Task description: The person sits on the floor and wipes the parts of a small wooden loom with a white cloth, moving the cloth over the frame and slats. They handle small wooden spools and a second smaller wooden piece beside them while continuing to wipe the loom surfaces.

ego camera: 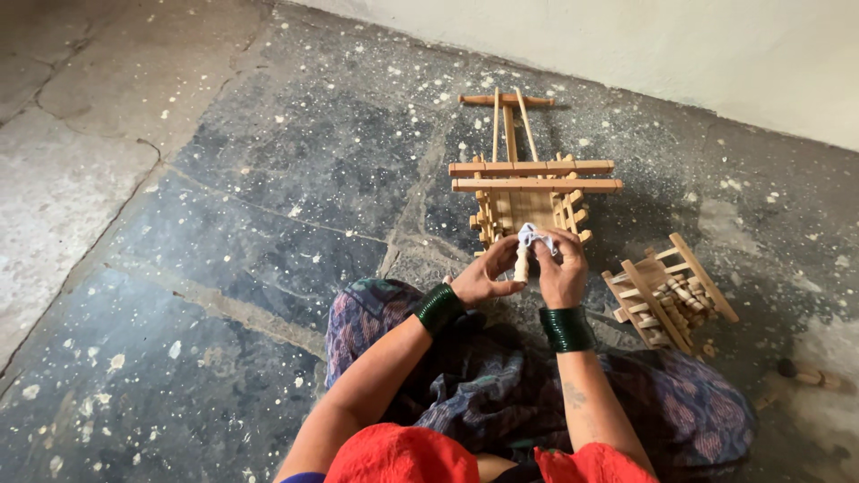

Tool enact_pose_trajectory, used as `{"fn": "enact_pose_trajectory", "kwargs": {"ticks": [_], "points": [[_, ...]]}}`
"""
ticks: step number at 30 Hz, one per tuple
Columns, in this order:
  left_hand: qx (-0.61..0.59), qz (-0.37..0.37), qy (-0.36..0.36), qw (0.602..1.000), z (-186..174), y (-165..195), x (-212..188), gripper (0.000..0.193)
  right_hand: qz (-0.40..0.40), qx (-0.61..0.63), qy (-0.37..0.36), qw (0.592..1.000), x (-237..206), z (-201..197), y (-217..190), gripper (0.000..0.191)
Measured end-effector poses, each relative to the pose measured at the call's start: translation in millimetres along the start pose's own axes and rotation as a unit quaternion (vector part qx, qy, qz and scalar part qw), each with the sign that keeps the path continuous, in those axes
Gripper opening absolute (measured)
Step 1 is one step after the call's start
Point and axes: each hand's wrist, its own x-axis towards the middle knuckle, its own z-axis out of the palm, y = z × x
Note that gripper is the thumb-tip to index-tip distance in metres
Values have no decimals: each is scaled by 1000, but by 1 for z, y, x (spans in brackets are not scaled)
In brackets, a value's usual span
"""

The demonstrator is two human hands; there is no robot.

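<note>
Both hands meet above the lap: the left hand (480, 279) cups and grips a short pale wooden peg (521, 265), its long axis upright, while the right hand (562, 273) pinches a small white scrap of cloth (534, 237) against the peg's top. Just beyond the fingers, on the speckled grey stone floor (268, 206), stands a light wooden slatted frame (528, 183); a smaller wooden slatted crate (667, 295) lies to the right, nearer the right hand.
</note>
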Motion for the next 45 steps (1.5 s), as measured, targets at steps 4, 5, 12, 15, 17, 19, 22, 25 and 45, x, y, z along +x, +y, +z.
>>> {"fn": "enact_pose_trajectory", "kwargs": {"ticks": [4,5,12,15,17,19,22,25,45], "points": [[0,3,82,997,-2,2,2,99,69,12,-50,996,-15,4,-5,17],[25,15,108,994,-3,2,4,100,64,9,-65,996,-21,4,-5,18],[48,-54,56,996,-3,12,5,104,-2,-2,-5,1000,-22,9,13,21],[69,-52,44,995,5,12,0,102,-3,22,18,1000,-7,11,19,20],[86,-9,52,995,7,9,2,100,-6,79,23,997,-6,10,18,22],[88,8,76,993,4,5,3,99,114,134,-9,984,-15,10,15,19],[76,10,125,989,-2,0,5,100,202,239,-36,949,-38,10,12,19],[56,21,137,989,-6,-4,9,99,210,297,-29,931,-46,11,16,21],[487,89,160,854,9,2,2,104,70,73,-30,994,-28,8,-13,40]]}}
